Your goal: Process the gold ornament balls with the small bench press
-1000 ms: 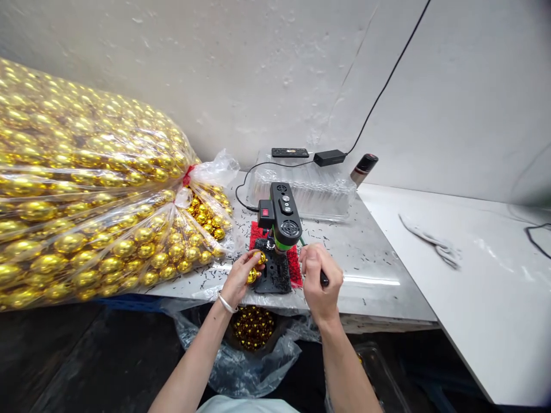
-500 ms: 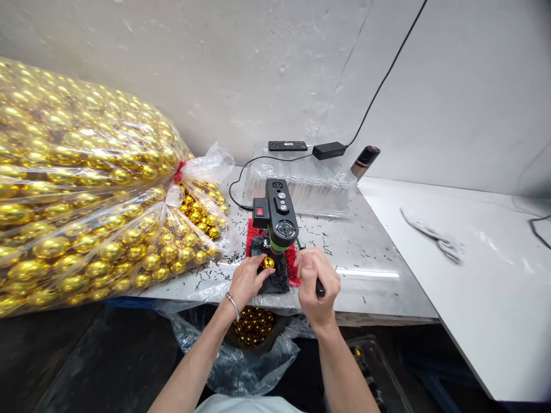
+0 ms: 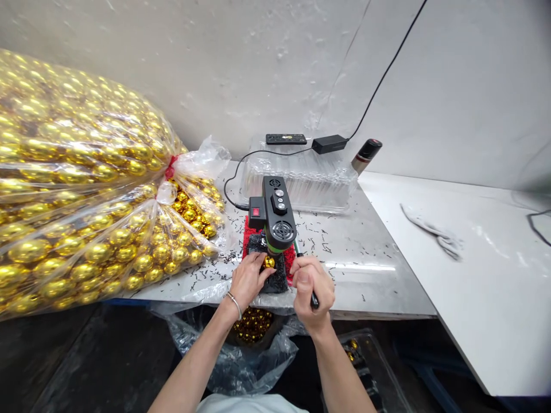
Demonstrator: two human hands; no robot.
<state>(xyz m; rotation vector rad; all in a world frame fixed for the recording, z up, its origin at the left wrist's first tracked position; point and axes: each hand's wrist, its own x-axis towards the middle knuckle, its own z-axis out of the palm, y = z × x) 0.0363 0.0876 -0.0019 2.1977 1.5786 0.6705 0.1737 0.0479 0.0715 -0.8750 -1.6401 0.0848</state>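
Observation:
A small black press machine (image 3: 279, 212) with a red switch stands on a red mat (image 3: 248, 236) on the metal table. Under its front end, my left hand (image 3: 249, 279) holds a shiny gold ball (image 3: 269, 262) between thumb and fingers. The ball sits at the black base (image 3: 280, 280) of the machine. My right hand (image 3: 313, 289) is wrapped round the lever handle (image 3: 315, 301) at the machine's right side.
Large clear bags of gold balls (image 3: 64, 189) fill the left. Behind the machine are a clear plastic tray (image 3: 301, 186), a black adapter (image 3: 329, 144) and a dark-capped bottle (image 3: 367, 156). A glove (image 3: 430, 229) lies right. Below hangs a plastic-lined container of gold balls (image 3: 253, 325).
My right hand and the lever handle have shifted slightly left and down. My left hand keeps its hold on the gold ball. The whole view has shifted a little.

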